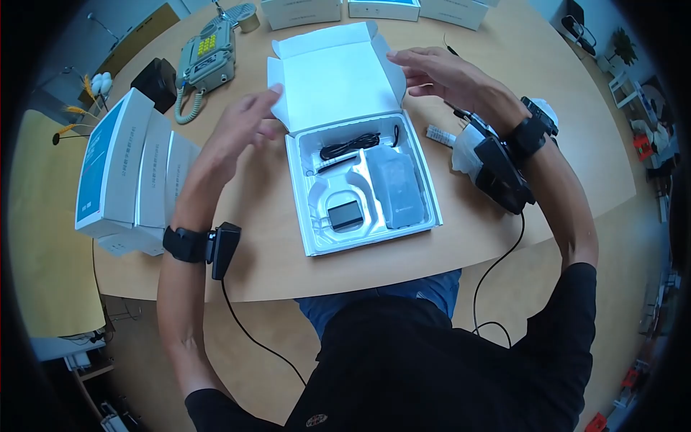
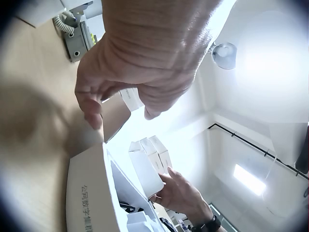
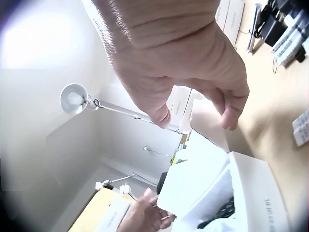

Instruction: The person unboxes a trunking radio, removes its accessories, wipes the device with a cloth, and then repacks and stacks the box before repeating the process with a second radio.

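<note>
An open white cardboard box (image 1: 299, 209) lies on the table with its lid (image 1: 331, 83) raised at the far side. Its moulded tray holds a bundled black cable (image 1: 349, 146), a small black block (image 1: 345, 215) and a flat item in translucent wrapping (image 1: 396, 187). My left hand (image 1: 241, 126) is at the lid's left side flap, fingers loosely bent, thumb apart from them in the left wrist view. Beside the right side flap (image 3: 207, 123) is my right hand (image 1: 446, 75), its thumb and fingers spread around the flap's edge without gripping.
White boxes (image 1: 115, 165) stand at the left, more boxes (image 1: 302, 11) at the back. A telephone (image 1: 209, 54) with a coiled cord and a black object (image 1: 155, 85) sit back left. Right of the open box lie a labelled white packet (image 1: 440, 135) and a white plastic bag (image 1: 468, 147).
</note>
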Demonstrator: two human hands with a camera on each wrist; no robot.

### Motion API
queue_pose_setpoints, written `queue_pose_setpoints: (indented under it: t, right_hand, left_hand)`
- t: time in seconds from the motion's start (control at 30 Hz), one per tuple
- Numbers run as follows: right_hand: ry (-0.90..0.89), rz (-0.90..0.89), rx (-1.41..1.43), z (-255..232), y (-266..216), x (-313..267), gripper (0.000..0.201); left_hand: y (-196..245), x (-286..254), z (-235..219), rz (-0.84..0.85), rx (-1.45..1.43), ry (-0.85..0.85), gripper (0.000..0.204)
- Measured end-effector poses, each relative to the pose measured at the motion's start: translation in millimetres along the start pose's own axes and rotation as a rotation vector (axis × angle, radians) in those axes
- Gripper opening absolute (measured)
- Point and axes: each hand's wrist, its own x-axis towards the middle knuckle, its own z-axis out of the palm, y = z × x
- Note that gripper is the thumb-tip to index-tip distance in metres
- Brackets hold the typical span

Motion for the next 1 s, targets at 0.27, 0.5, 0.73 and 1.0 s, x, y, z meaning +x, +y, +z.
queue_pose_setpoints:
  t: [0.27,0.5,0.73,1.0]
  right_hand:
    - [0.097,-0.439,-0.394,4,-23,-45,0.044]
    - [0.113,-0.346,-0.46,30,-39,-96,0.034]
    - [0.032,-0.189,-0.424,32,-24,-100,0.035]
    - [0.021,-0.481,-0.749,23,-13,-99,0.03]
  left_hand:
    - [-3,-43,15,0.316,0.093,0.052,0.048]
    - [3,-73,29,0.375,0.237,0.019,0.033]
    - [-3,-76,26,0.389,0.337,-0.083,0.03]
    - [-3,-76,22,0.371,0.402,-0.117,0.021]
